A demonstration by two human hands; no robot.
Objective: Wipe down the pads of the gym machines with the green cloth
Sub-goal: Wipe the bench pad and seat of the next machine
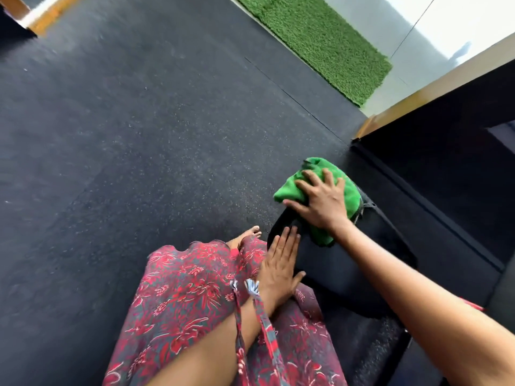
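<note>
- One black pad (328, 263) is all we can see right now — it sits low, just beside the person's knees, with a dark machine frame (434, 168) on its far side.
- The green cloth (295, 188) lies bunched up on the far end of that pad.
- The right hand (320, 201) lies flat on top of the cloth with its fingers spread out, pressing it down. It is not curled around the cloth.
- The left hand (278, 268) rests on the near edge of the pad with straight fingers. It holds nothing and looks like it is keeping the pad steady.
- So the wiping of this pad seems to be going on now. The cloth is at the far end, and the near part of the pad is bare.
- I cannot tell which parts are clean already — the pad is black and shows no wet marks or dust.
- My guess is that most of the job is left, since the task speaks of many machines and only this one pad shows.
- Around it are a dark speckled floor (139, 121), a strip of green turf (320, 40) far off, and the person's red flowered dress (181, 296).
</note>
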